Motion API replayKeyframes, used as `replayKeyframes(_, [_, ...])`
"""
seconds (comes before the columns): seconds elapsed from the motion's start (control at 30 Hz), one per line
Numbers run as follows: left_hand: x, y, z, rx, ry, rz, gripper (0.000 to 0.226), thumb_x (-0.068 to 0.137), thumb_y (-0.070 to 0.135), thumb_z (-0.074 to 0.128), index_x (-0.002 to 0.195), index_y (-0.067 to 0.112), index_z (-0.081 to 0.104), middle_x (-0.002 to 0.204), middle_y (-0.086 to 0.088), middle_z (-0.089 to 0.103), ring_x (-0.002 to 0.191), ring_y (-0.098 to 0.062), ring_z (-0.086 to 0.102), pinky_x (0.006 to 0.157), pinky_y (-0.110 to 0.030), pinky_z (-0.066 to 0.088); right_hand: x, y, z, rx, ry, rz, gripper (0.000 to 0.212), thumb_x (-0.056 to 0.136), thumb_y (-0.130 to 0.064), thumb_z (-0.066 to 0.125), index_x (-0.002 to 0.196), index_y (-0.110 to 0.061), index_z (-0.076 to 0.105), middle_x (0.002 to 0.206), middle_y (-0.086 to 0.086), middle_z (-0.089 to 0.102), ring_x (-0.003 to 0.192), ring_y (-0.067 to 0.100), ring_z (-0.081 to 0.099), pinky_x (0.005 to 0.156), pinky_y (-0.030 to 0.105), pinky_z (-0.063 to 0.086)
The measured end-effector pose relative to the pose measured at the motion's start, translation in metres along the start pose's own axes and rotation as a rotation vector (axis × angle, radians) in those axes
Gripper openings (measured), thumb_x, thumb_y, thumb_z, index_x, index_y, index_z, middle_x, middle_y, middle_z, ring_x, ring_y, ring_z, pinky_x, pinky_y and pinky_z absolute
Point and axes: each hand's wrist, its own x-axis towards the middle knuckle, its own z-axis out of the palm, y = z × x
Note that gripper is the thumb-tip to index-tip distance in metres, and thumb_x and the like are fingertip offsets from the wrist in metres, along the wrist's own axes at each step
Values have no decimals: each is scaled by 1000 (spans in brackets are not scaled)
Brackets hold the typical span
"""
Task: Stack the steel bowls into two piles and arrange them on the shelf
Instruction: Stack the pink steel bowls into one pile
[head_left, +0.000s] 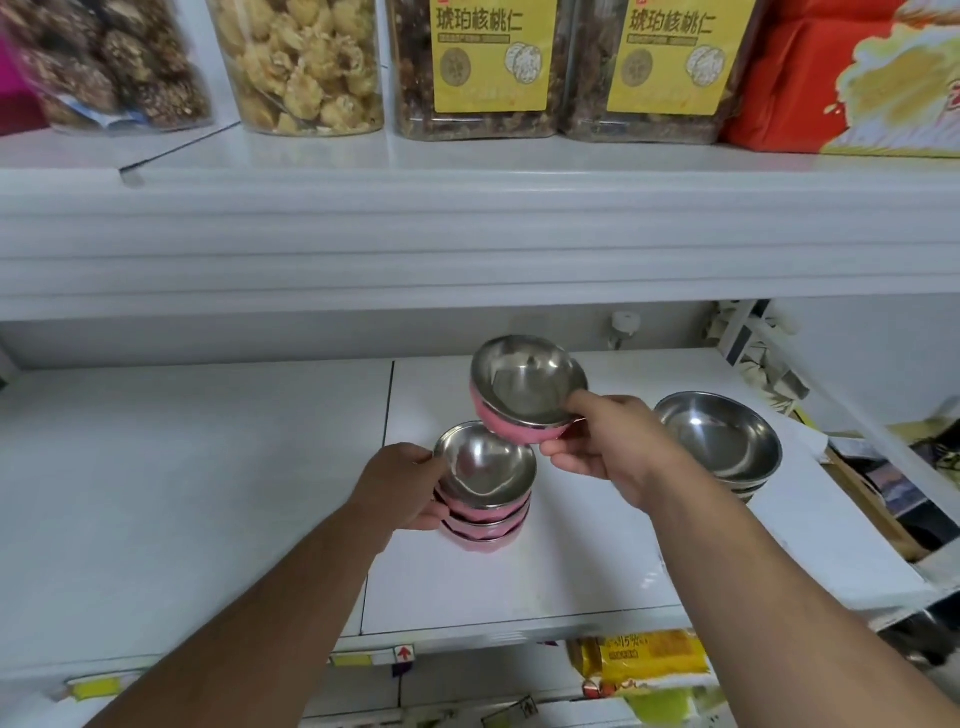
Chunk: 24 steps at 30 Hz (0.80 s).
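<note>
A pile of pink-sided steel bowls (485, 499) stands on the white shelf (208, 467) near its middle. My left hand (400, 488) grips the pile's left side. My right hand (608, 441) holds one more pink steel bowl (524, 387) by its rim, tilted, just above and to the right of the pile, apart from it. A second pile of plain steel bowls (719, 441) sits on the shelf further right, behind my right wrist.
The upper shelf (467, 234) overhangs close above, carrying jars and packs of snacks (483, 67). Folded cardboard (753, 353) leans at the back right corner. Snack packets (644, 660) lie on the level below.
</note>
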Motion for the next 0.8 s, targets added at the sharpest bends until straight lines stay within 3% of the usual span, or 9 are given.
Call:
replayKeyframes(0.13, [0,-10,-4,-31,28,4,28,98,33,58,89,8,67,86,-11,65,66,-29,73,63,-37,64,-3,12,8,-83,-35,34,28,95,-17,56,107,6,66,79,21,77,70,25,76,65,33,64])
replayKeyframes(0.3, [2,-24,-11,-167,83,-45,29,99,36,57,100,8,67,92,-10,68,64,-24,69,57,-31,59,-7,26,19,-208,-60,74,27,95,-21,60,103,4,68,86,25,79,87,33,79,82,43,65])
replayKeyframes(0.43, [4,-32,-11,-243,97,-39,31,99,39,55,98,11,69,93,-8,68,74,-22,66,75,-40,60,-12,32,22,-254,-61,74,38,94,-37,69,99,1,68,80,21,80,83,30,80,77,39,66])
replayKeyframes(0.53, [7,-42,-7,-295,77,-56,32,100,40,53,105,12,68,108,-9,67,87,-21,66,88,-44,56,-12,40,19,-236,20,57,43,95,-42,66,97,1,66,71,15,76,74,30,80,72,39,66])
replayKeyframes(0.63, [7,-49,-3,-392,-1,-108,49,101,46,51,135,12,55,134,-7,57,112,-24,60,94,-41,53,-7,56,18,-220,176,13,47,100,-43,55,107,2,65,88,13,68,73,27,72,78,45,63])
replayKeyframes(0.73, [6,-55,4,-519,-112,-175,63,100,53,48,150,15,41,151,-5,44,135,-28,49,106,-47,46,-3,74,24,-135,123,138,61,102,-54,43,140,-6,53,128,10,61,111,27,61,101,52,53])
replayKeyframes(0.8, [5,-58,10,-601,-205,-191,64,99,57,46,150,18,44,154,-3,45,136,-27,49,111,-49,41,-4,84,34,-6,22,252,69,100,-63,39,152,-17,44,150,6,49,130,27,53,108,53,46])
